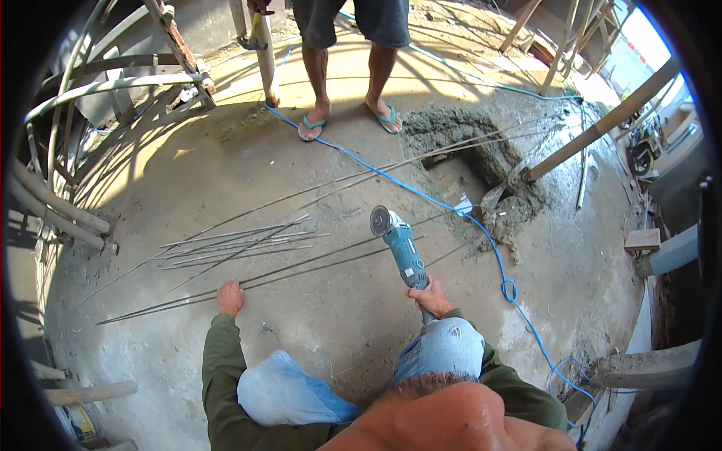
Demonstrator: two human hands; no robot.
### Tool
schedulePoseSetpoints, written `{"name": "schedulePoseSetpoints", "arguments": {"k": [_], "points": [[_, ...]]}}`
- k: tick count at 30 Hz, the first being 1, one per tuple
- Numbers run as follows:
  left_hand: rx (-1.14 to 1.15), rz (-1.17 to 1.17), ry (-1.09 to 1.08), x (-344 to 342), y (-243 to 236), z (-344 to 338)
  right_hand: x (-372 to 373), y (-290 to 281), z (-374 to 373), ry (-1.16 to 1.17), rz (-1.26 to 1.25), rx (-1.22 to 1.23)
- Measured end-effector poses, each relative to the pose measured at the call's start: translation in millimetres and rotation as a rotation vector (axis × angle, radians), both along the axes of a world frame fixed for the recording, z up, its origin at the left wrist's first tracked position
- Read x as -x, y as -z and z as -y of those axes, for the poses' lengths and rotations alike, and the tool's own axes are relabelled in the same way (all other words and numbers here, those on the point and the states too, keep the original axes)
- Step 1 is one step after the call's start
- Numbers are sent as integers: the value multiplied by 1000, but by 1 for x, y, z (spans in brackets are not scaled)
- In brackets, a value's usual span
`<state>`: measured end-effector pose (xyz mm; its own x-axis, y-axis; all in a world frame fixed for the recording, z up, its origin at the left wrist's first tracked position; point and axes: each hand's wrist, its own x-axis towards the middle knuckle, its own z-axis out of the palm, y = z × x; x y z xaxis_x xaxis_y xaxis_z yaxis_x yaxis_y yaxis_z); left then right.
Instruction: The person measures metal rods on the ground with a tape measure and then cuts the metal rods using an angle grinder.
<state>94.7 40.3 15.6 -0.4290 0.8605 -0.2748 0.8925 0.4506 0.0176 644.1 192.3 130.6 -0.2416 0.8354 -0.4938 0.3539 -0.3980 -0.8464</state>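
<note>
My right hand (432, 298) grips the body of a teal angle grinder (408, 259) by its rear end, near my right knee. Its round disc (381, 220) points away from me, above the floor and apart from the rods. Down at the left, my left hand (230, 298) is closed around long thin steel rods (173, 303) lying on the concrete. Just beyond it rests a loose bunch of shorter steel rods (241, 248), some crossing. Longer rods (331, 183) run behind the bunch toward a pit. The fingertips of my left hand are partly hidden.
A blue cord (368, 167) crosses the floor, with a loop at right. Wet mortar (504, 146) rims a square pit (457, 178). Ahead stands a person in sandals (314, 126), holding a hammer (252, 41). Poles (602, 124) slant up at the right and left.
</note>
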Motion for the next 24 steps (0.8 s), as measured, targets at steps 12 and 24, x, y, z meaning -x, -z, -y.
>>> {"name": "schedulePoseSetpoints", "arguments": {"k": [12,24], "points": [[16,260,31,-3,-31,-5,-11,5,19,97,5,-27],[-58,366,191,27,-72,-43,-57,-6,-42,143,55,-75]]}}
